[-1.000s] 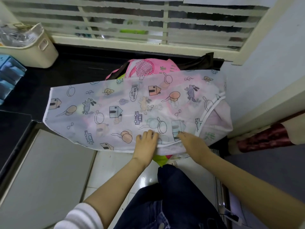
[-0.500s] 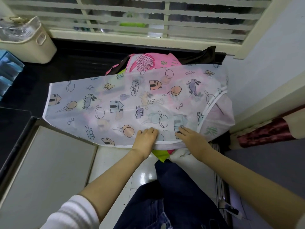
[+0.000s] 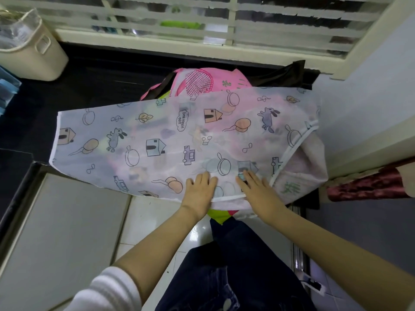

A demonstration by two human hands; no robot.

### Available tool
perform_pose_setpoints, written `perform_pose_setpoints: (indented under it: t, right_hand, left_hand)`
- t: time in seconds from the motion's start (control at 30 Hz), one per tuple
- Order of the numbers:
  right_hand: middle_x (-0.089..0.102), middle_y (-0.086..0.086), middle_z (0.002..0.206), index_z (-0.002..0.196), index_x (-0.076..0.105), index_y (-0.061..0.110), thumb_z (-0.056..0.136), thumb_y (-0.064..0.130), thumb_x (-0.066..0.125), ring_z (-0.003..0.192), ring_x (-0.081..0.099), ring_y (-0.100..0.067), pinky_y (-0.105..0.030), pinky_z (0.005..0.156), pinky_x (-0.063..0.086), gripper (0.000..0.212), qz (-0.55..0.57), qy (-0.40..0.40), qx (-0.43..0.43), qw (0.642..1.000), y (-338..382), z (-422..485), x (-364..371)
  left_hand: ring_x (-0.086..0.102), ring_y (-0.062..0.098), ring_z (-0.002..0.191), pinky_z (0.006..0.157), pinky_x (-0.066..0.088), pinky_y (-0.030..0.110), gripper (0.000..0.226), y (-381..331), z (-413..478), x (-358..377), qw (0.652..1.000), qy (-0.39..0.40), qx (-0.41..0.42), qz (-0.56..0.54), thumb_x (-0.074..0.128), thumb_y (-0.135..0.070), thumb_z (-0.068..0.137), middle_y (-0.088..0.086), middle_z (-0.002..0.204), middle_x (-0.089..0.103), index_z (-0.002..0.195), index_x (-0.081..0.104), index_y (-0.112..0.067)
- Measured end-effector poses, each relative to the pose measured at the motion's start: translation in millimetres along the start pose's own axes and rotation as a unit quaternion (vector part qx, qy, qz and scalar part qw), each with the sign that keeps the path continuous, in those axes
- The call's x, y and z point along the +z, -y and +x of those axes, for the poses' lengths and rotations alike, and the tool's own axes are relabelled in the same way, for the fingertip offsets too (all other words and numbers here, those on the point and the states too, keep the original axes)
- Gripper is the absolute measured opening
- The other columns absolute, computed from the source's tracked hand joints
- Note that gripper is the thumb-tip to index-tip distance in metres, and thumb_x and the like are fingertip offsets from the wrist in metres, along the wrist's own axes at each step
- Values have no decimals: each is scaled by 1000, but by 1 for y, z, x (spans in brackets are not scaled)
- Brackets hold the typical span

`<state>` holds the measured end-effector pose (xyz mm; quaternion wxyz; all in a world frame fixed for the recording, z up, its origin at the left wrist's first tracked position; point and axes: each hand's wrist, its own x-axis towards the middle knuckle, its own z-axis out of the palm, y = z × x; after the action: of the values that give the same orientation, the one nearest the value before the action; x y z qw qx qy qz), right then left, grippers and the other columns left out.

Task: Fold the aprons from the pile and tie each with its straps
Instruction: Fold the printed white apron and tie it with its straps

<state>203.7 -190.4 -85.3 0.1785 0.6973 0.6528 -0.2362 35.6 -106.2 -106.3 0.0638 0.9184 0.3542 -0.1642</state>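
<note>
Head view: a sheer printed apron (image 3: 157, 140) is spread flat over the pile (image 3: 202, 80) on the dark counter (image 3: 89, 86). Both hands lie flat on the apron's near hem, fingers straight, close together but not touching: left hand (image 3: 198, 190) beside right hand (image 3: 258, 191). A cream bin (image 3: 33, 52) stands far left of the apron.

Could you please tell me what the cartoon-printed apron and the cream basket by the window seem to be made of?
The cartoon-printed apron looks like thin, translucent, matte plastic or synthetic film: colours of the pile beneath show through it. The cream basket looks like moulded matte plastic, judging by its smooth walls and cut-out handle slot.
</note>
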Motion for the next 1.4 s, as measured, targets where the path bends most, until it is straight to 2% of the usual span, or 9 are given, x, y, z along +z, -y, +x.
perform_pose_setpoints:
  t: [0.23, 0.37, 0.5, 0.6, 0.7, 0.83, 1.0, 1.17, 1.4]
  right_hand:
    - [14, -6, 157, 145, 25, 13, 85, -7, 52, 143, 18, -19, -28, 112, 21, 69, 42, -51, -32, 997, -11, 2, -17]
    - [47, -6, 130, 124, 44, 12, 81, -9, 48, 118, 44, -19, -22, 77, 31, 48, 58, -90, -26, 994, -10, -1, -18]
    - [58, 0, 118, 119, 52, 15, 88, 2, 47, 105, 55, -17, -26, 83, 44, 34, 30, -140, -14, 990, -13, -8, -14]
    - [66, -1, 104, 113, 59, 17, 84, 7, 57, 95, 62, -20, -29, 83, 49, 30, 4, -173, -13, 985, -16, -21, -18]
    - [70, -7, 82, 96, 69, 11, 64, 3, 78, 75, 67, -27, -33, 68, 53, 35, 18, -191, -4, 981, -24, -33, -21]
    - [65, -4, 57, 72, 70, 10, 32, 1, 89, 48, 62, -24, -31, 47, 50, 46, -33, -202, -33, 978, -32, -49, -15]
    - [53, 0, 42, 52, 58, 16, 14, 4, 92, 34, 52, -20, -25, 38, 43, 52, -65, -154, -9, 986, -49, -53, 0]
    - [64, -3, 107, 108, 53, 15, 91, 11, 49, 98, 62, -21, -25, 77, 41, 19, -161, -40, 30, 986, -43, -68, -20]
    - [59, -4, 115, 105, 55, 16, 88, 9, 45, 99, 54, -20, -25, 74, 37, 21, -110, 49, 65, 991, -74, -48, -73]
  left_hand:
    - [56, 24, 67, 55, 42, 33, 65, 7, -7, -3, 998, -60, -18, 31, 76, -2, 26, 7, 80, 58, 88, 59, -12]
    - [52, 27, 64, 56, 42, 37, 61, 10, -19, -9, 992, -95, -73, 34, 53, 3, 23, 11, 77, 55, 81, 63, -11]
    - [58, 29, 75, 70, 49, 47, 64, 16, -31, -15, 988, -105, -101, 48, 72, 4, 18, 8, 76, 59, 80, 62, -11]
    - [64, 30, 90, 80, 51, 50, 61, 24, -44, -18, 987, -91, -123, 40, 78, 1, 23, 6, 79, 65, 81, 64, -11]
    - [56, 39, 116, 94, 45, 53, 64, 31, -58, -16, 982, -98, -159, 1, 79, 10, 41, 16, 118, 64, 102, 66, -5]
    - [12, 32, 145, 118, 3, 39, 75, 31, -77, -17, 991, -46, -110, -60, 42, 18, 79, 12, 156, 20, 147, 25, -7]
    - [53, 27, 117, 91, 43, 31, 72, 30, -97, -16, 970, 10, -99, -224, 34, 17, 78, 8, 129, 57, 135, 48, -24]
    - [59, 28, 103, 79, 43, 26, 26, 33, -91, -33, 944, 162, -106, -268, 48, -4, 91, 15, 106, 65, 111, 65, -5]
    - [45, 12, 54, 54, 37, 21, 20, 75, -72, -85, 917, 256, -98, -291, 53, -13, 88, -2, 79, 51, 69, 53, -16]
